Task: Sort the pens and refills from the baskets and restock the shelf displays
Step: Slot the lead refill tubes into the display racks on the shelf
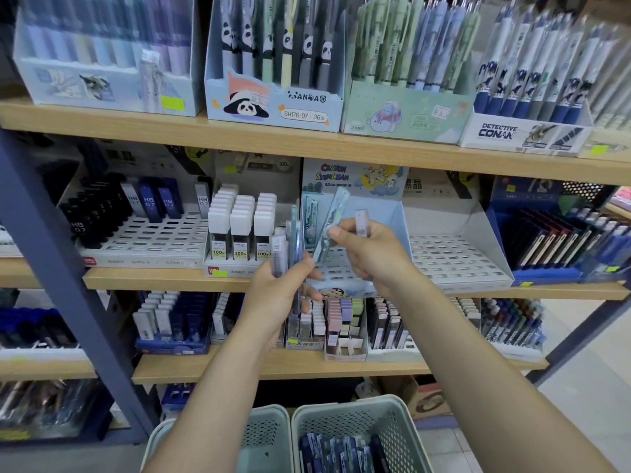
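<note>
My left hand [276,291] grips a small stack of clear, flat refill cases [288,247] upright in front of the middle shelf. My right hand [370,254] pinches a pale blue patterned refill case [333,223] between thumb and fingers, tilted toward the light blue Crayon Shinchan display box [355,179]. A second small clear case [362,223] sticks up behind its fingers. The display's white slotted tray [336,271] lies just behind both hands. Two pale green baskets stand below: the right basket [392,414] holds several dark blue refill packs [341,452], and the left basket [269,421] is mostly hidden by my forearm.
Wooden shelves hold refill displays: black HB 0.7 cases [102,213], white-capped lead tubes [242,227], an empty white slotted tray [454,257]. Pen boxes fill the top shelf, among them a panda box [273,104] and a Detective Conan box [519,131]. A blue steel upright [58,268] crosses at left.
</note>
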A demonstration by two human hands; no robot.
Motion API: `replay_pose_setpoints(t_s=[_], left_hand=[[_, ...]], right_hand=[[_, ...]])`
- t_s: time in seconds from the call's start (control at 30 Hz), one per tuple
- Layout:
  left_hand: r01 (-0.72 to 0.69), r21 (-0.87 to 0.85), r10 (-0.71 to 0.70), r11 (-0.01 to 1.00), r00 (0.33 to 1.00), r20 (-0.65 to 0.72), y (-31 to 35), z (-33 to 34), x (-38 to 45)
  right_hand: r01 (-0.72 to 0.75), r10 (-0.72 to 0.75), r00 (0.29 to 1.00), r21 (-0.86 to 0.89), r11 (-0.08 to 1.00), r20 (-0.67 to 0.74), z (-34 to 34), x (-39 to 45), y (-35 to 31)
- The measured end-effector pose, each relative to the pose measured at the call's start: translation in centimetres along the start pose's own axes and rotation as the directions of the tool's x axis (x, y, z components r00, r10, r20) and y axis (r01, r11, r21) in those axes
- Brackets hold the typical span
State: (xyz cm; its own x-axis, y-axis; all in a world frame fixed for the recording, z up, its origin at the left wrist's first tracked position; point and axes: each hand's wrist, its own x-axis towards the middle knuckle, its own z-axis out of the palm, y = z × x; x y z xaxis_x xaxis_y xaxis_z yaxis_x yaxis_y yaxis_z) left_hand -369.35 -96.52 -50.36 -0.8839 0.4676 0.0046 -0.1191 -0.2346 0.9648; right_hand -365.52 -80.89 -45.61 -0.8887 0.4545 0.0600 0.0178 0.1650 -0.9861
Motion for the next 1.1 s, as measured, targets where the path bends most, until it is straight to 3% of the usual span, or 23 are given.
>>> replay_pose_setpoints(t_s=[0.23,0.77,1.1], left_hand=[[0.106,-0.175,-0.104,0.979,0.994,0.017,0.2,-0.3,0.1],[0.067,-0.115,-0.067,0.991,0.998,0.005,-0.7,-0.9,0.9],[0.067,-0.081,-0.068,0.994,0.998,-0.013,-1.1,-1.0,1.1]], right_hand=[[0.061,-0.072,0.987,-0.074,0.995,-0.147,0.7,2.9,1.0],[0.123,-0.140,0.987,-0.188,0.974,-0.078,1.4,4.5,1.2],[0.154,-0.174,0.967,-0.118,0.981,-0.185,0.8,4.8,1.8]])
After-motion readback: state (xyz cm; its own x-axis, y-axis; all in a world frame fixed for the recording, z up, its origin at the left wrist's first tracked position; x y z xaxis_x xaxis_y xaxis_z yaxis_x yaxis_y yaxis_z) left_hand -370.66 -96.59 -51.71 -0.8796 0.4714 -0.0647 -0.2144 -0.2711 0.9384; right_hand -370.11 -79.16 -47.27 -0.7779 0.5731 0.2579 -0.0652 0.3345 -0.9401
